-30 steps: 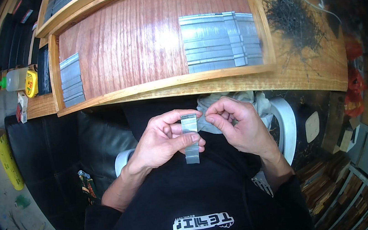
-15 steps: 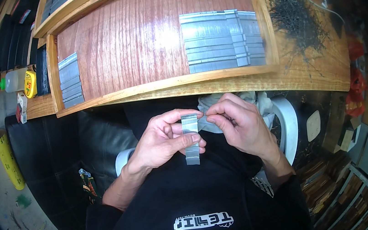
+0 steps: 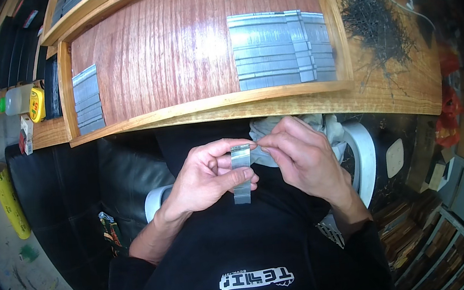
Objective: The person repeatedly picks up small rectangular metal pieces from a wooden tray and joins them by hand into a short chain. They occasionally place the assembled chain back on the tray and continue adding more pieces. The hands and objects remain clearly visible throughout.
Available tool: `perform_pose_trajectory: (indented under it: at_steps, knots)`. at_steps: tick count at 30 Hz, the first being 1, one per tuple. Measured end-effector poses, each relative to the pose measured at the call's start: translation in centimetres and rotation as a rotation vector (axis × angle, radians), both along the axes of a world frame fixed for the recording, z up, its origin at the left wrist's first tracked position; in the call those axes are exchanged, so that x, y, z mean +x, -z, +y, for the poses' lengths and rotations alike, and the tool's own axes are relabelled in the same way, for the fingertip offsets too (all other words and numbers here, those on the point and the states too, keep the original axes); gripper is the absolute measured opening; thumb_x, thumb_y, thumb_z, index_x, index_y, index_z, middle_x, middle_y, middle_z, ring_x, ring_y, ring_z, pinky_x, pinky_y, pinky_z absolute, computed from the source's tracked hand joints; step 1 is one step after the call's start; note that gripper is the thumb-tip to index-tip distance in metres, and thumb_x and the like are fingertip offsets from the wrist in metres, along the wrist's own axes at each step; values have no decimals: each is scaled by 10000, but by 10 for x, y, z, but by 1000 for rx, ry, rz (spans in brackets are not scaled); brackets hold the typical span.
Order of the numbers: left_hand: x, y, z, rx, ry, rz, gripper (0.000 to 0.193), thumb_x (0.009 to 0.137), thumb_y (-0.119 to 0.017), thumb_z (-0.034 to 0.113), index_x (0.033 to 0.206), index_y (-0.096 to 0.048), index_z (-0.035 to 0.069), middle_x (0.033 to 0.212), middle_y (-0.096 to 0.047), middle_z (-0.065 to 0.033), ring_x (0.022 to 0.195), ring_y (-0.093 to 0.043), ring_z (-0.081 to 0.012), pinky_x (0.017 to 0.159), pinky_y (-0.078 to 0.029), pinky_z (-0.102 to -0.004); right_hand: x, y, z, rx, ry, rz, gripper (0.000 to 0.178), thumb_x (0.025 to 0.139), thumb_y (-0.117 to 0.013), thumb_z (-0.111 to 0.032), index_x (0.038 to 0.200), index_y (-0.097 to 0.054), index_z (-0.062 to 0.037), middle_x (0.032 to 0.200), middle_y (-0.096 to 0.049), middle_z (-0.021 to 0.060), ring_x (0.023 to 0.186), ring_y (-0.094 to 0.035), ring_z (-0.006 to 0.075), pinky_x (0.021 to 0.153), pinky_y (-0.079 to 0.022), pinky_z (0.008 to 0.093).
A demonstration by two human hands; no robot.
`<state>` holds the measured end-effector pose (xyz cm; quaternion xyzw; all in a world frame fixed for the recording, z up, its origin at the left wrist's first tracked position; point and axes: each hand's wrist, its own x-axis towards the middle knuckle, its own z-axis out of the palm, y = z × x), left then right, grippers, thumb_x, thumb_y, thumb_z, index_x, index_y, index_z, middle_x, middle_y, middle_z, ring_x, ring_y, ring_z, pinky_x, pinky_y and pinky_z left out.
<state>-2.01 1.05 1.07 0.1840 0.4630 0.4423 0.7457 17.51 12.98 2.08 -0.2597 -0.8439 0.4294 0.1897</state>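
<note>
My left hand point(image 3: 208, 174) grips a narrow grey metal strip point(image 3: 241, 173) upright in front of my chest, thumb across its middle. My right hand point(image 3: 302, 156) pinches the strip's upper edge with thumb and forefinger; whether something small sits between those fingertips I cannot tell. A pale cloth point(image 3: 322, 125) lies behind my right hand. Above both hands a wooden tray point(image 3: 181, 112) holds a block of grey strips point(image 3: 281, 49) at its right and a smaller stack of strips point(image 3: 87, 100) at its left.
A heap of thin dark wires point(image 3: 371, 17) lies on the wooden bench to the tray's right. A glue bottle point(image 3: 12, 101) and a yellow tape measure point(image 3: 36, 104) sit at the left. A white chair point(image 3: 365, 157) and a black seat point(image 3: 63, 189) are below.
Both hands hold the strip in much the same place. My right fingers have shifted slightly at the strip's top.
</note>
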Motion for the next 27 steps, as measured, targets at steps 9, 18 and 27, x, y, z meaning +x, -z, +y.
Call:
perform_pose_trajectory:
  at_steps: [9,18,27]
  knots:
    - [5,7,-2,50,10,52,395,943,-671,-54,1325,-574,-45,998,-752,-156,901,-751,-213,811,-637,-351,-2,2,1,-113,-8,16,112,827,-750,30,924,-702,0,817,-667,93,708,-653,216,605,-502,319]
    - [2,6,1,19,15,94,309,942,-675,-47,1246,-618,-58,988,-755,-166,882,-756,-222,786,-637,-332,-3,11,-2,-208,-23,68,106,819,-776,0,891,-700,-7,806,-687,88,656,-647,201,577,-495,310]
    - [-5,6,4,-65,-17,-21,278,930,-703,-19,1204,-668,-42,937,-764,-162,843,-766,-236,717,-642,-314,4,-18,2,-231,44,-70,63,881,-678,-13,944,-680,-13,808,-623,96,687,-660,251,602,-508,339]
